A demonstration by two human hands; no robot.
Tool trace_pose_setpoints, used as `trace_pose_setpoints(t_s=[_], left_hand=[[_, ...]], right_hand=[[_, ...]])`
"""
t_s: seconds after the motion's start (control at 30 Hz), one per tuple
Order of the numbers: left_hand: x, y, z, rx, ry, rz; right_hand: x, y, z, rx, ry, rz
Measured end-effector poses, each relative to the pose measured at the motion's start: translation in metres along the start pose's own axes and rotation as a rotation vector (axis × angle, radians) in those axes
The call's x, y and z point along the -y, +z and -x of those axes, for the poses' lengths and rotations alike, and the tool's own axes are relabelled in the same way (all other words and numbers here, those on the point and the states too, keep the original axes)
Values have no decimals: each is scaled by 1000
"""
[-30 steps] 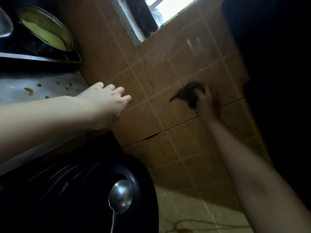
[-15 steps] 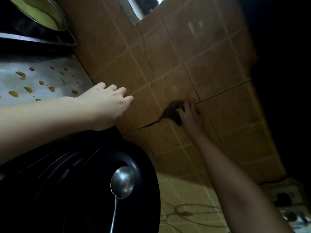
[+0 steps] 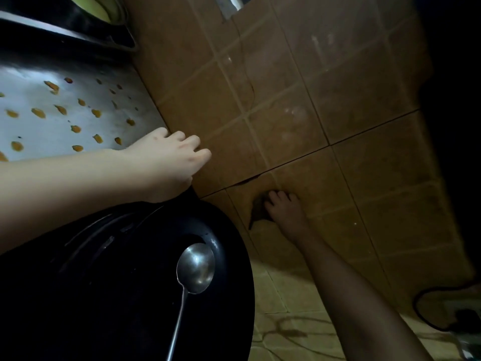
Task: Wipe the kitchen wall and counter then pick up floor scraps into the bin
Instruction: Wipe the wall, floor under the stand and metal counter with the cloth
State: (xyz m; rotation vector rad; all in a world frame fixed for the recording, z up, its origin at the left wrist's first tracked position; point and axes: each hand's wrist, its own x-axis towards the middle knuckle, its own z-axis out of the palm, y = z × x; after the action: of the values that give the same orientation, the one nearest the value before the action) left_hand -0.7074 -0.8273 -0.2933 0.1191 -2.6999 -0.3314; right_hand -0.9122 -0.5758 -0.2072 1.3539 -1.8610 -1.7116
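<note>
My right hand (image 3: 285,213) presses a dark cloth (image 3: 257,213) against the brown tiled wall (image 3: 325,121), low down near the floor; its fingers curl over the cloth, and most of the cloth is hidden under the hand. My left hand (image 3: 170,158) rests on the corner of the steel counter (image 3: 52,126) where it meets the wall, fingers loosely bent and holding nothing. Several orange scraps (image 3: 39,112) lie scattered on the counter top.
A large black round container (image 3: 125,282) with a steel spoon (image 3: 194,272) lying on it stands below the counter. A metal bowl (image 3: 104,6) sits on a black stove at the top left. A black cable (image 3: 432,308) runs over the pale floor tiles at the bottom right.
My right hand has slid the cloth down the wall, from below the window to just above the floor. The view tilted down. My left hand stayed on the counter corner.
</note>
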Motion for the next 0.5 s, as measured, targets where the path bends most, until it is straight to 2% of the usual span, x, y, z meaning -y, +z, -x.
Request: trace_pose_setpoints(t_s=[0.1, 0.17, 0.27, 0.37, 0.5], left_hand=[[8, -4, 2, 32, -14, -22], [12, -5, 2, 33, -24, -23], [15, -3, 2, 38, -35, -31], [12, 3, 0, 61, -37, -32], [2, 11, -4, 70, -48, -22]], right_hand=[[-13, -33, -39, -193, 145, -26], [-23, -53, -61, -229, 275, -97], [-29, -62, -82, -257, 347, -201], [-16, -52, -81, -238, 332, -237], [20, -18, -45, -74, 114, -91]])
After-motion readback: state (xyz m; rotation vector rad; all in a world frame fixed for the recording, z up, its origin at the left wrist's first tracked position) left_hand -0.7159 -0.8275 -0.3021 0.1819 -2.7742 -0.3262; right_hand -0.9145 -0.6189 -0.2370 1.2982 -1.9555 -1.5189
